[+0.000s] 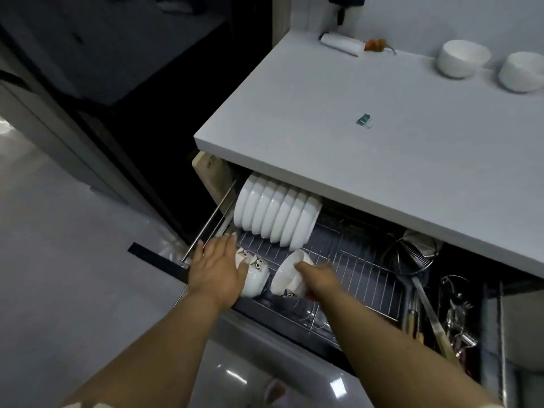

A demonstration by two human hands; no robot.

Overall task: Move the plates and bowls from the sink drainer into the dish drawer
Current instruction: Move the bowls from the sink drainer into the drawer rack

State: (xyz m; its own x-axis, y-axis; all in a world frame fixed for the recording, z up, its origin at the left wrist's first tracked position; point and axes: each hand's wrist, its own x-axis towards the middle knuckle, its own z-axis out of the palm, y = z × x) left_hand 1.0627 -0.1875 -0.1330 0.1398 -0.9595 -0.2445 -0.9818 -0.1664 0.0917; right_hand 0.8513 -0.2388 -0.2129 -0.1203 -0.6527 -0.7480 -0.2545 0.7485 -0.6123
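The dish drawer [362, 269] stands pulled out below the white counter, with a wire rack inside. Several white plates [276, 219] stand on edge in a row at its back left. My right hand [316, 279] grips a white bowl [287, 275] by its rim, tilted on edge over the front of the rack. To its left, white bowls with a cartoon print [256, 275] lie on their sides. My left hand [217, 266] rests on them with fingers spread flat.
Two white bowls [462, 58] [522, 72] stand on the counter [338, 119] at the back right, with a white roll [341, 44] and a small teal clip [364, 119]. A strainer [412, 257] and utensils [432, 319] fill the drawer's right side.
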